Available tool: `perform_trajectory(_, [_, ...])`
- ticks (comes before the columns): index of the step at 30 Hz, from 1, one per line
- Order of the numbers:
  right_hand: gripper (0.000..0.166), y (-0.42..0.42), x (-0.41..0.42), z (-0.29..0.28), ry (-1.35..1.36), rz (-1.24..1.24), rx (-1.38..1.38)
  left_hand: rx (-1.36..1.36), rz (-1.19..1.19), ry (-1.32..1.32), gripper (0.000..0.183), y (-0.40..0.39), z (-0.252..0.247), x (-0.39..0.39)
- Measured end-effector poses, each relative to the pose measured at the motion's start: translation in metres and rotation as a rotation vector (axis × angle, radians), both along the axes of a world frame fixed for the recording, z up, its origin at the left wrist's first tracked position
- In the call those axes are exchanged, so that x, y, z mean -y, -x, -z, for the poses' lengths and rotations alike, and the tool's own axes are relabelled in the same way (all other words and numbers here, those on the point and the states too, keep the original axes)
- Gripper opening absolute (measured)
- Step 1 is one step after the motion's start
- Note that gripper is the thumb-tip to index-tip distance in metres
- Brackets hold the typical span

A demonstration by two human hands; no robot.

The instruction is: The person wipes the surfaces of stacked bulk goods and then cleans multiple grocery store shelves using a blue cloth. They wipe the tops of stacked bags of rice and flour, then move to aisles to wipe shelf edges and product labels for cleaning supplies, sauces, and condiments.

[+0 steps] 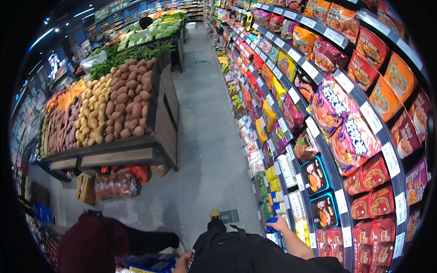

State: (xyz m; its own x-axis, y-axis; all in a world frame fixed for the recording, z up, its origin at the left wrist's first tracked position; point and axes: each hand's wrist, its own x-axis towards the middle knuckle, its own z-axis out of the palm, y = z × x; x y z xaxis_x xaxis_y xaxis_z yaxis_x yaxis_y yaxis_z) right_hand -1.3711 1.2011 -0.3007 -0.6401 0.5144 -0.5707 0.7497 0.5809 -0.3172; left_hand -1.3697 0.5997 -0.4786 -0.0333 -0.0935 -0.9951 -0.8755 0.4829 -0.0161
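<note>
My right hand (pixel 281 223) is low in front of the instant-noodle shelf, its fingers closed around a small blue object (pixel 272 220). Most of that object is hidden, so its kind is unclear. At the bottom edge of the view, my left hand (pixel 184 261) is only partly visible beside my dark clothing. What its fingers touch cannot be made out. Just left of it sits a blue item with a yellow strip (pixel 150 264), cut off by the frame. Black instant-noodle boxes with blue rims (pixel 324 211) stand on the shelf to the right of my right hand.
A shelf of packaged noodles (pixel 355 146) lines the right side. At left, a wooden produce stand (pixel 119 155) bears potatoes (pixel 129 99) and other vegetables. Bagged goods (pixel 116 186) lie beneath it. A person in a maroon top (pixel 85 242) is close on my left. The grey aisle floor (pixel 201 136) runs ahead.
</note>
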Motion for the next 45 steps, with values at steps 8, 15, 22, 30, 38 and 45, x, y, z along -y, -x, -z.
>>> perform_trajectory(8, [0.092, 0.028, 0.014, -0.009, -0.016, 0.306, 0.036, -0.538, -0.074, -0.074, 0.026, 0.337, -0.073, -0.024])
perform_trajectory(15, [0.083, 0.1, 0.03, 0.03, -0.01, 0.479, 0.144, -0.929, 0.029, -0.32, 0.037, 0.567, -0.149, -0.17])
perform_trajectory(22, [0.074, 0.25, 0.004, 0.107, 0.094, 1.122, -0.288, -1.121, 0.658, -0.829, 0.032, 0.655, -0.258, -0.386])
perform_trajectory(30, [0.072, 0.463, -0.049, -0.185, 0.198, 0.713, -1.03, -1.591, 0.678, -1.079, 0.041, 0.742, -0.458, -0.558])
perform_trajectory(38, [0.081, 0.475, -0.034, -0.432, -1.294, 0.77, -1.443, -2.088, 0.819, -1.663, 0.072, 0.713, -0.586, -0.696])
perform_trajectory(45, [0.067, 0.489, -0.076, -0.46, -1.585, 0.891, -0.954, -2.159, 0.94, -1.698, 0.075, 0.709, -0.582, -0.721])
